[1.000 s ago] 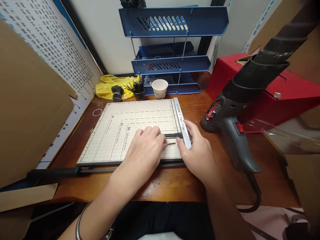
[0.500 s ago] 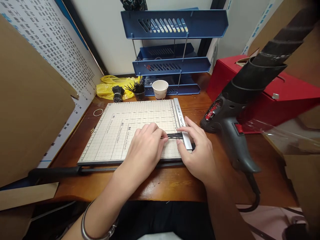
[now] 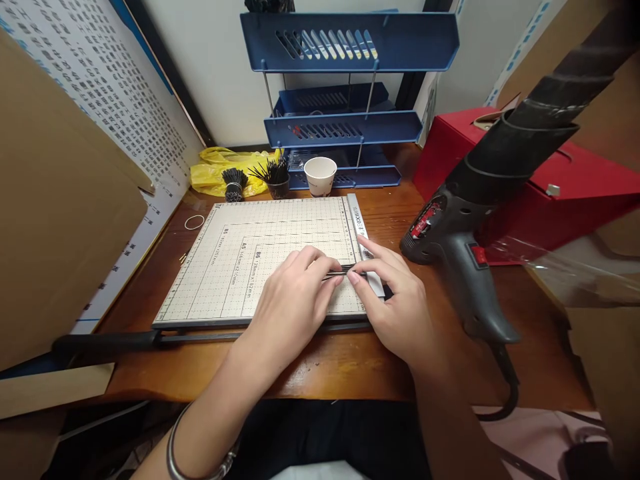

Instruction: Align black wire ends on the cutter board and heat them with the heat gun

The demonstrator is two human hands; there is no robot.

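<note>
A small bunch of thin black strands, like short wires or tubes point(image 3: 345, 269), lies level over the right part of a paper cutter point(image 3: 295, 220) with a cream gridded board. My left hand point(image 3: 297, 290) pinches the bunch from the left. From the right, the thumb and forefinger of my right hand point(image 3: 393, 293) close on its other end, beside the cutter's metal edge strip point(image 3: 375, 285). My fingers hide most of the strands. Along the near side of the board runs the cutter's arm with its black handle point(image 3: 107, 343), lowered.
Behind the board stand a white paper cup point(image 3: 321, 177), a small cup of black strands point(image 3: 277, 181), a tied black bundle point(image 3: 234, 185) and a yellow bag point(image 3: 210, 175). Blue trays point(image 3: 345, 130) rise at the back. A heat gun point(image 3: 463, 220) and red box point(image 3: 590, 180) occupy the right.
My right thumb and forefinger have moved left and closed on the strands' right end. My left hand keeps its pinch, shifted slightly right. The view has tilted a little.
</note>
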